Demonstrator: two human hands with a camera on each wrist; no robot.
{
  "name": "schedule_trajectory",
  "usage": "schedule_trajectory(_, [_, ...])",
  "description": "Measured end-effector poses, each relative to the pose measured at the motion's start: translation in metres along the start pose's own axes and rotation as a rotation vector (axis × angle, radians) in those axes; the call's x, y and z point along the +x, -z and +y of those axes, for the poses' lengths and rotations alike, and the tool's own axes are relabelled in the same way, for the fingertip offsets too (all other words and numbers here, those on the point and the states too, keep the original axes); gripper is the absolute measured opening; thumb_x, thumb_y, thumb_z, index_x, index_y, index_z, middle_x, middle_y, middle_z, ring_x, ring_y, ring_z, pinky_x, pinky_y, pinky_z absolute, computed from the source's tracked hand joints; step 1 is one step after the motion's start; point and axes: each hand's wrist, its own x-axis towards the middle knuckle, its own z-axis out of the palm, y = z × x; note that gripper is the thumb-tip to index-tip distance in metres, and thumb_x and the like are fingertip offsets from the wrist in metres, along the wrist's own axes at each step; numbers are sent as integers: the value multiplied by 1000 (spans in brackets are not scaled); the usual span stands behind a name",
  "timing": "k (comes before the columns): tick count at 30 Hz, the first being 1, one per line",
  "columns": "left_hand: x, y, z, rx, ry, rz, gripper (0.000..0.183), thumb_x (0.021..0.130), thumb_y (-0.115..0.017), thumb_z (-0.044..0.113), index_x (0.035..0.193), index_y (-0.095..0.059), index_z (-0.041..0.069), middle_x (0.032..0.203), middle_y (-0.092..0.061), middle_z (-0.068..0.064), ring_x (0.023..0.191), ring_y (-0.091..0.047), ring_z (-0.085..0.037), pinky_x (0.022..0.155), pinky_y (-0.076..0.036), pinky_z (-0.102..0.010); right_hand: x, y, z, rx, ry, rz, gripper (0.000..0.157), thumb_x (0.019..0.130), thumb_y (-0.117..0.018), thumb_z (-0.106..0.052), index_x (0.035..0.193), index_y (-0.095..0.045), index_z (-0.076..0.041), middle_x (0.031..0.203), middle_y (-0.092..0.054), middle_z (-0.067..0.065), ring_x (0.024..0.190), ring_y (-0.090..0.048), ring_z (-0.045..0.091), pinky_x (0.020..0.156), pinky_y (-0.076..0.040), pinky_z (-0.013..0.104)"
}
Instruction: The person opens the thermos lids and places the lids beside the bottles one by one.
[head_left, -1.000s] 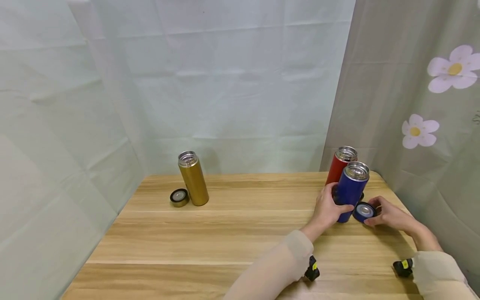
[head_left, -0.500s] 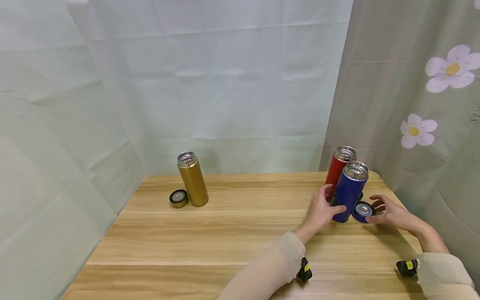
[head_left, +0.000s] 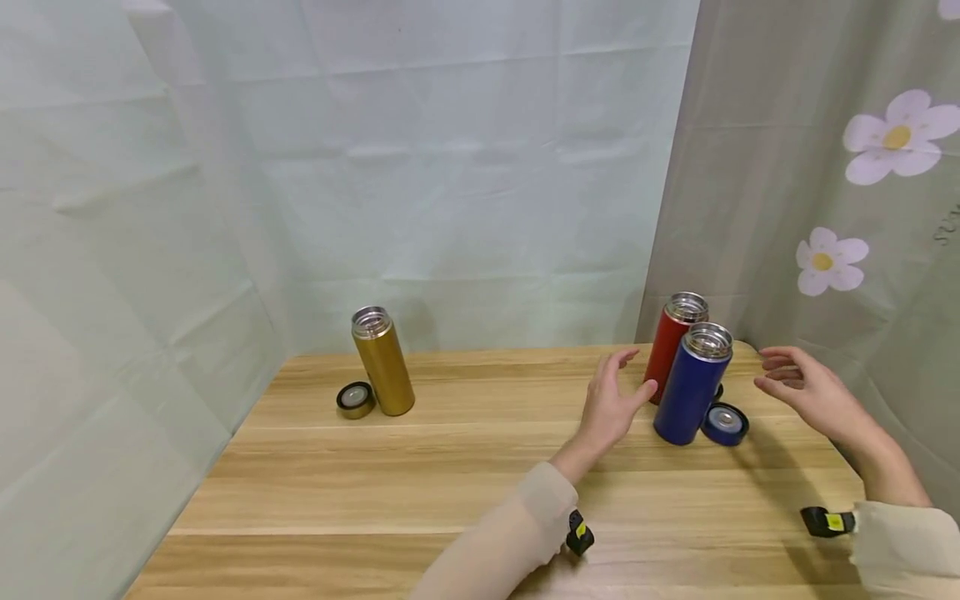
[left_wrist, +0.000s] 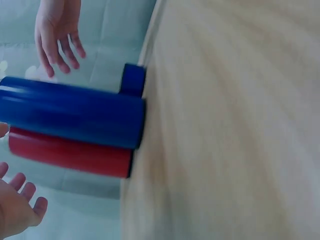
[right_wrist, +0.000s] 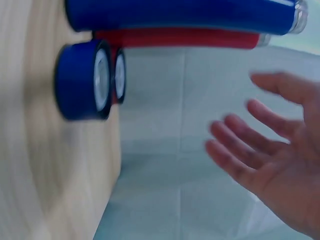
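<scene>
A blue thermos bottle [head_left: 692, 392], lidless and upright, stands at the table's right side. Just behind it is a red thermos bottle [head_left: 667, 354], also without its lid. The blue lid [head_left: 725, 423] lies beside the blue bottle's base, underside up; the red lid [right_wrist: 120, 76] sits behind it, mostly hidden in the head view. My left hand [head_left: 611, 404] is left of both bottles, fingers relaxed and holding nothing. To the right and above the blue lid hovers my right hand [head_left: 817, 396], fingers loosely bent, also holding nothing.
A gold thermos bottle [head_left: 386, 367] stands uncapped at the table's far left, with its gold lid [head_left: 355, 400] next to it. Pale curtains [head_left: 465, 167] hang behind and along both sides of the wooden table [head_left: 390, 492].
My left hand has let go of the blue bottle and drawn back left. My right hand has left the blue lid, moving up and right. The bottles and lids stay on the table.
</scene>
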Motion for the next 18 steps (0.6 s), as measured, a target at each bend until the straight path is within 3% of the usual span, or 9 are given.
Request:
schedule_trajectory(2, [3, 9, -1, 28, -53, 13, 51, 96, -74, 18, 143, -58, 11, 140, -59, -10, 130, -55, -25, 110, -44, -34, 1, 1, -8, 32, 23, 118, 43, 104, -64, -12, 138, -49, 10, 122, -61, 19, 95, -46, -21, 76, -41, 2])
schedule_trajectory(7, [7, 26, -5, 120, -130, 41, 48, 98, -73, 18, 143, -58, 11, 139, -57, -10, 133, -54, -24, 112, -44, -37, 3, -2, -22, 122, 59, 312, 34, 103, -62, -7, 134, -54, 5, 115, -53, -20, 100, -49, -16, 83, -37, 0])
schedule_trajectory(14, [8, 40, -9, 157, -161, 50, 43, 102, -69, 22, 143, -58, 13, 139, -56, -8, 133, -53, -23, 111, -45, -37, 7, -12, -39, 141, 63, 494, 34, 100, -61, 3, 133, -57, 10, 113, -49, -22, 100, -50, -12, 86, -38, 2])
schedule_trajectory(18, [9, 51, -12, 160, -162, 80, 41, 102, -68, 19, 142, -59, 14, 139, -56, -7, 133, -52, -24, 111, -45, -40, 10, -19, -57, 166, 172, 654, 32, 92, -58, 16, 124, -64, 12, 111, -52, -23, 104, -51, -8, 90, -39, 7])
